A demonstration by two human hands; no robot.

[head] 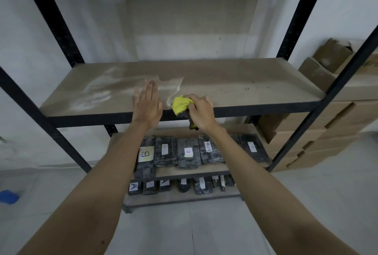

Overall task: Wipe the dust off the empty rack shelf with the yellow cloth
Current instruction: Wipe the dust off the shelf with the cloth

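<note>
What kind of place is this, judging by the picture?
Probably a storeroom or stockroom. A black metal rack with board shelves holds dark wrapped packages with handwritten labels on its lower shelves, and brown cardboard boxes are stacked at its right.

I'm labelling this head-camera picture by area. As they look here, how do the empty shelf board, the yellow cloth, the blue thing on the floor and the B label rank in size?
Largest to smallest:
1. Empty shelf board
2. Yellow cloth
3. B label and blue thing: alike, and the blue thing is cut off by the frame edge, so unranked.
</note>
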